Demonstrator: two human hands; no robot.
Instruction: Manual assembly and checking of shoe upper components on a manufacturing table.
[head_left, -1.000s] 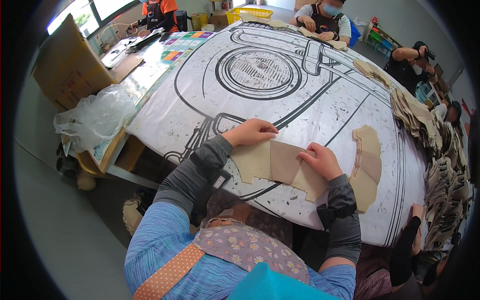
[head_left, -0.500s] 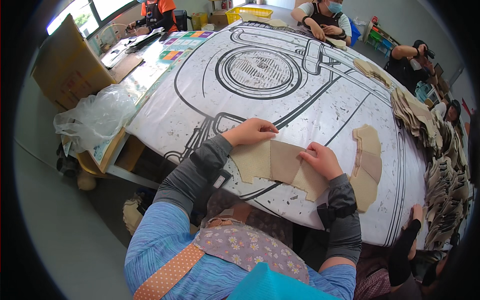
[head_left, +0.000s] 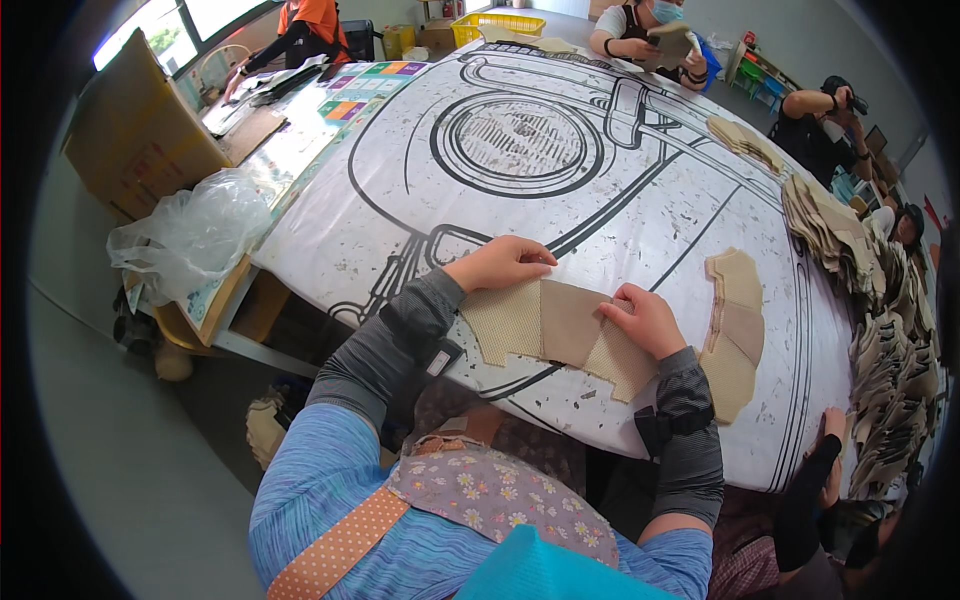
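A curved sewn fabric piece [head_left: 574, 325] lies in front of me near the table's front edge, with beige mesh ends and a smooth taupe panel in the middle. My left hand [head_left: 507, 263] rests along its upper left edge, thumb and fingertips pressed together on the fabric. At the right end my right hand [head_left: 645, 318] grips the piece by its upper edge, thumb on top and the other fingers partly hidden. To the right of that hand lies a small stack of similar fabric pieces [head_left: 738, 335].
Large heaps of fabric pieces [head_left: 890, 370] line the table's right side. A clear plastic bag [head_left: 195, 235] and a cardboard box [head_left: 140, 130] stand at left. A yellow basket [head_left: 497, 27] is at the back. Several people work around the white printed table cover [head_left: 400, 210].
Neither of my hands has visibly moved. Across the table, a person has raised a fabric piece in both hands. The person in orange at the far left has shifted and stretched an arm lower.
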